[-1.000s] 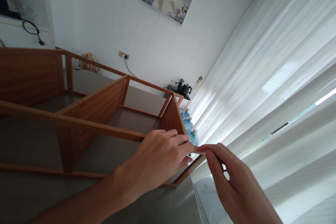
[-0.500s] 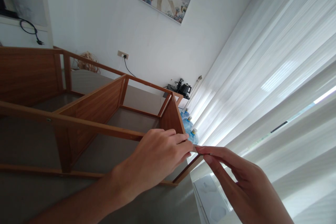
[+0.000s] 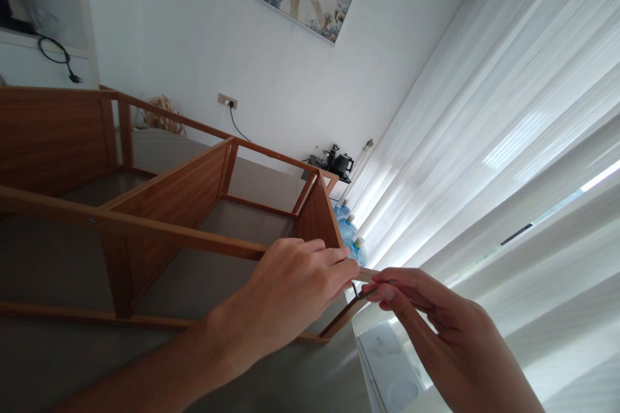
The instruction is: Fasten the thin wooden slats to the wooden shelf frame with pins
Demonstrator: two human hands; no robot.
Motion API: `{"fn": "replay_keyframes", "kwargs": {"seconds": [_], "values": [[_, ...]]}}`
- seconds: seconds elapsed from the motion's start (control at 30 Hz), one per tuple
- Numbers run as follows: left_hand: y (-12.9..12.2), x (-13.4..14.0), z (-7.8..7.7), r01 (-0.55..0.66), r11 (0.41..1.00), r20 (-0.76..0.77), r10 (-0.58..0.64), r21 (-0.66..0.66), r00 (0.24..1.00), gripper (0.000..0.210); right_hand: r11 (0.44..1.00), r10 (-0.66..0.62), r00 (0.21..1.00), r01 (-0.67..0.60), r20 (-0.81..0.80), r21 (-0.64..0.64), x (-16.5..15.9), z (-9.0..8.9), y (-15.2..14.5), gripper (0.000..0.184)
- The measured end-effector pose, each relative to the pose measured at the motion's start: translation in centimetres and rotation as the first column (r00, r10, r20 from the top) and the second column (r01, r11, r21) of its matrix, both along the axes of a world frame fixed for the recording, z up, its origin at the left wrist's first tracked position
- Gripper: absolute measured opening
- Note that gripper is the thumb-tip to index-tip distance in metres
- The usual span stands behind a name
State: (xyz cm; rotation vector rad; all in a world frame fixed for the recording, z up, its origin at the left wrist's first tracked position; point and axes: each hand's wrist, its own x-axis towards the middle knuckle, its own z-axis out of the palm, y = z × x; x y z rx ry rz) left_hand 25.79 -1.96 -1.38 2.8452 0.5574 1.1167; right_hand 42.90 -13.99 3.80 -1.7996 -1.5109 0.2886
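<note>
A wooden shelf unit (image 3: 169, 228) with brown panels lies across the view from the left. My left hand (image 3: 295, 287) is closed around the right end of its near rail, fingers bent over the edge by the end panel. In my right hand (image 3: 431, 319), a thin, dark hex key (image 3: 365, 295) is pinched between thumb and fingers. Its bent short end points toward the rail, just beside my left fingertips. Whether that tip sits in a screw is hidden behind my left hand.
Blue water bottles (image 3: 346, 229) stand behind the unit's right end, below a black kettle (image 3: 343, 164) on a small stand. White curtains (image 3: 484, 161) hang at the right. A white box-like appliance (image 3: 387, 361) is low on the right, below my hands.
My right fingers have shifted and turned the hex key, so its bent end now shows below the rail. My left hand stays on the rail.
</note>
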Motion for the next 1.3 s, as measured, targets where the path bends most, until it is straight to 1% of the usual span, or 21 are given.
{"fn": "replay_keyframes", "kwargs": {"seconds": [0.23,0.37,0.43,0.53,0.73,0.83,0.97,1.17,1.3], "values": [[0.1,-0.1,-0.1,0.000,1.000,-0.006,0.000,0.027,1.000,0.007,1.000,0.010,0.999,-0.010,0.030,-0.019,0.2,-0.1,0.2,0.030],[0.1,-0.1,-0.1,0.008,1.000,-0.002,-0.007,0.022,1.000,0.009,0.998,0.055,0.992,-0.054,0.110,-0.010,0.6,-0.1,0.6,0.030],[0.1,0.0,-0.1,0.007,1.000,0.007,-0.007,0.012,1.000,0.011,0.998,0.058,0.990,-0.058,0.131,0.000,0.7,0.0,0.6,0.030],[0.1,-0.1,0.2,0.006,1.000,0.003,-0.006,-0.012,1.000,0.015,1.000,0.009,0.995,-0.008,0.104,-0.006,0.4,0.0,0.6,0.032],[-0.3,-0.4,0.8,0.034,0.997,-0.033,-0.036,-0.069,0.999,0.029,0.999,-0.003,0.999,0.004,0.040,-0.039,-0.5,0.3,0.5,0.031],[-0.4,-0.3,1.0,-0.016,0.997,-0.050,0.013,-0.078,0.999,0.028,1.000,-0.004,1.000,0.005,0.029,-0.029,-0.8,0.4,0.5,0.029],[-0.5,-0.1,0.9,-0.076,0.994,-0.076,0.070,-0.083,0.995,0.033,0.999,-0.027,0.999,0.028,0.028,-0.025,-0.9,0.5,0.5,0.026],[-0.2,-0.3,0.6,-0.065,0.995,-0.069,0.060,-0.073,0.996,0.032,0.999,-0.038,0.998,0.038,0.040,-0.013,-0.4,0.2,0.7,0.026],[-0.3,-0.3,0.5,-0.089,0.992,-0.067,0.083,-0.087,0.994,0.040,0.999,-0.043,0.998,0.044,0.044,-0.018,-0.3,0.0,0.7,0.029]]}}
